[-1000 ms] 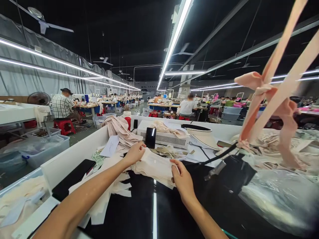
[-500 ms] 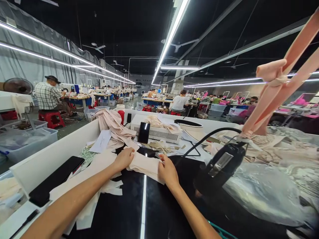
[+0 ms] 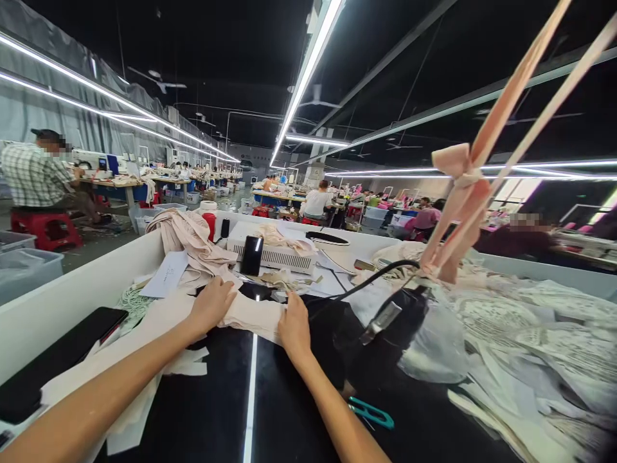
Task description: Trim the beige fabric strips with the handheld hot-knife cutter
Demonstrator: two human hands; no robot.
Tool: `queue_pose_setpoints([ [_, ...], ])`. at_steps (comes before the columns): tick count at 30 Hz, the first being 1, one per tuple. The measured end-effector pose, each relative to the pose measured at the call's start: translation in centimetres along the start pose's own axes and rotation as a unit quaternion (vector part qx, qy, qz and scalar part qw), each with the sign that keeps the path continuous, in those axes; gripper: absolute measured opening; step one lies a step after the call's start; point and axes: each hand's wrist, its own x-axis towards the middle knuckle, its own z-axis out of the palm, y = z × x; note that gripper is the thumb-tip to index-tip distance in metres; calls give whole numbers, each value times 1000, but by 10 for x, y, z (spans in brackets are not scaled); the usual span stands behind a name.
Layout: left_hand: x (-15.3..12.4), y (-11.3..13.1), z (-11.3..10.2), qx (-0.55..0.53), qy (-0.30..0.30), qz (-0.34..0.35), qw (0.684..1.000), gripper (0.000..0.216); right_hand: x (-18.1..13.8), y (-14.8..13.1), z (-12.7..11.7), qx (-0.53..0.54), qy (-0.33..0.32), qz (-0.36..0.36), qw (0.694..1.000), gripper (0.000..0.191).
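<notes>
A pale cream fabric piece (image 3: 253, 316) lies stretched over the black tabletop (image 3: 212, 411) between my hands. My left hand (image 3: 212, 305) is closed on its left end, the fingers bent down onto the cloth. At the right end, my right hand (image 3: 295, 325) grips the edge with thumb and fingers pressed together. Other cream cut pieces (image 3: 139, 424) spread beneath and beside my left forearm. Just beyond the hands lie olive-beige scraps (image 3: 282, 281) and a dark upright phone (image 3: 252, 255). The fingertips of my left hand are partly hidden.
A white vented box (image 3: 284, 258) stands at the back. To the right are a black device with a cable (image 3: 385, 315), hanging pink straps (image 3: 467, 186), teal-handled snips (image 3: 371, 411) and heaped lace (image 3: 530, 334). A large black phone-like slab (image 3: 62, 360) lies at left.
The view has swung to the right, so everything appears further left and the teal snips show more fully. Both hands keep their hold on the fabric piece, with little movement.
</notes>
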Motion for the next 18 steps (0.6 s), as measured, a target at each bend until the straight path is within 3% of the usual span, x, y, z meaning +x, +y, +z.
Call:
queue_pose_setpoints([
  [3,3,2,3,6,9,41,999,37,-9,-16,3,2,-15,-64,998,39],
  [8,7,1,28,10,-36,82,996,44,-21,-35,12,-12,-65,-142,988,35],
  [12,1,-2,44,19,-81,77,994,49,-27,-28,14,-47,-88,-127,987,34],
  [18,-6,-2,48,31,-117,81,989,51,-32,-22,13,-77,-110,-91,987,36],
])
